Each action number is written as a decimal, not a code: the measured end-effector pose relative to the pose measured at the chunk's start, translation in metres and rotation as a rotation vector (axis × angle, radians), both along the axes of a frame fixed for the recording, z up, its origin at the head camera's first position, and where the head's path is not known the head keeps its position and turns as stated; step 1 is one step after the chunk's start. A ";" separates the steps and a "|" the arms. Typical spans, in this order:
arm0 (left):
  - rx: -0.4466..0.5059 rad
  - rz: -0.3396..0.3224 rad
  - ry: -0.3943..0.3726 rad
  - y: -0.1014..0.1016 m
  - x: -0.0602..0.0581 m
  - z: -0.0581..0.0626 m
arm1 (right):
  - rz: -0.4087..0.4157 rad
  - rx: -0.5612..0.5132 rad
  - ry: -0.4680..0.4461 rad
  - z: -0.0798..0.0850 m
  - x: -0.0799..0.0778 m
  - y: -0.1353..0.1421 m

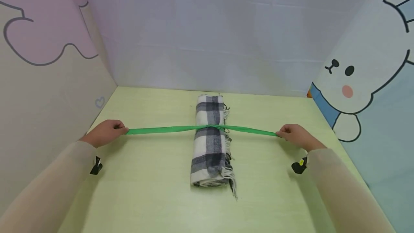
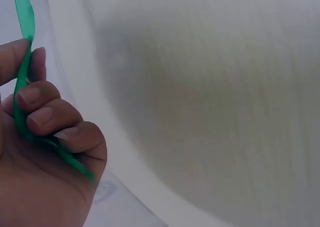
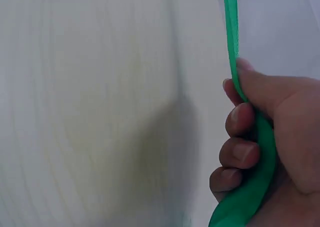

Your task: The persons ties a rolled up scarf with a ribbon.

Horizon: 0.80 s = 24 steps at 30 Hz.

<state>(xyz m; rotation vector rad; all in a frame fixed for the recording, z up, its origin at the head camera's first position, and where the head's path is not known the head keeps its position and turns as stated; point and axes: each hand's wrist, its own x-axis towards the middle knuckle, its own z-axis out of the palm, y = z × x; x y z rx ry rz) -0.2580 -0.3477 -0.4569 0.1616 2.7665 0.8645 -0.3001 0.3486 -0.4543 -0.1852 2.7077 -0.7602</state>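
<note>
A rolled plaid scarf (image 1: 207, 152), grey and white with a fringe along its right side, lies lengthwise on the table (image 1: 155, 186). Around its middle passes a green ribbon (image 1: 161, 129), crossed on top of the roll and stretched out to both sides. My left hand (image 1: 108, 133) pinches the left end between thumb and forefinger; in the left wrist view the ribbon's tail runs across the palm under curled fingers. On the other side my right hand (image 1: 299, 136) pinches the right end, and a wider tail hangs through the palm in the right wrist view.
White cloth (image 1: 210, 39) hangs behind the table's back edge. Printed cartoon panels stand at both sides, a pink and cream one (image 1: 48, 82) on the left and one with a rabbit (image 1: 365, 71) on the right. Dark wrist devices show below each sleeve.
</note>
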 end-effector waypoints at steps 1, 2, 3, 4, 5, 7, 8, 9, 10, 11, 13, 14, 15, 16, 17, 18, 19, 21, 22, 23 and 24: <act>-0.008 0.004 -0.010 -0.001 0.000 -0.002 | 0.014 0.011 0.013 -0.002 0.000 0.000; -0.018 0.009 -0.018 -0.001 -0.001 -0.004 | 0.027 0.024 0.026 -0.005 0.000 0.000; -0.030 0.015 -0.024 -0.001 -0.002 -0.006 | 0.038 0.046 0.044 -0.007 -0.001 0.000; -0.048 0.022 -0.028 -0.002 -0.004 -0.009 | 0.044 0.064 0.057 -0.009 -0.001 -0.001; -0.062 0.029 -0.033 -0.002 -0.006 -0.012 | 0.040 0.084 0.067 -0.011 -0.001 -0.002; -0.095 0.044 -0.038 -0.003 -0.009 -0.017 | 0.030 0.121 0.081 -0.016 -0.001 -0.004; -0.106 0.053 -0.042 -0.002 -0.010 -0.020 | 0.022 0.133 0.083 -0.017 -0.001 -0.005; -0.117 0.061 -0.048 -0.002 -0.011 -0.022 | 0.013 0.144 0.087 -0.019 -0.002 -0.006; -0.124 0.071 -0.055 -0.002 -0.012 -0.024 | 0.008 0.148 0.088 -0.020 -0.002 -0.007; -0.130 0.081 -0.062 -0.002 -0.013 -0.026 | 0.002 0.154 0.094 -0.021 -0.001 -0.008; -0.141 0.100 -0.071 -0.001 -0.013 -0.028 | -0.008 0.155 0.102 -0.022 -0.001 -0.009; -0.146 0.110 -0.075 0.000 -0.013 -0.029 | -0.010 0.152 0.105 -0.023 -0.001 -0.009; -0.154 0.123 -0.076 0.000 -0.013 -0.029 | -0.012 0.153 0.110 -0.024 -0.001 -0.009; -0.161 0.132 -0.076 0.000 -0.013 -0.030 | -0.013 0.153 0.113 -0.024 -0.001 -0.009; -0.168 0.139 -0.072 0.000 -0.013 -0.031 | -0.015 0.154 0.120 -0.025 -0.001 -0.008; -0.173 0.145 -0.070 0.001 -0.013 -0.030 | -0.016 0.156 0.130 -0.026 -0.002 -0.008; -0.178 0.148 -0.065 0.002 -0.013 -0.030 | -0.015 0.158 0.140 -0.027 -0.002 -0.008; -0.188 0.145 -0.050 0.004 -0.013 -0.028 | -0.011 0.164 0.167 -0.028 -0.003 -0.009; -0.190 0.141 -0.044 0.005 -0.013 -0.026 | -0.010 0.164 0.180 -0.028 -0.003 -0.009; -0.195 0.137 -0.038 0.007 -0.013 -0.024 | -0.010 0.165 0.193 -0.028 -0.003 -0.010; -0.198 0.133 -0.034 0.009 -0.013 -0.022 | -0.011 0.163 0.200 -0.028 -0.003 -0.011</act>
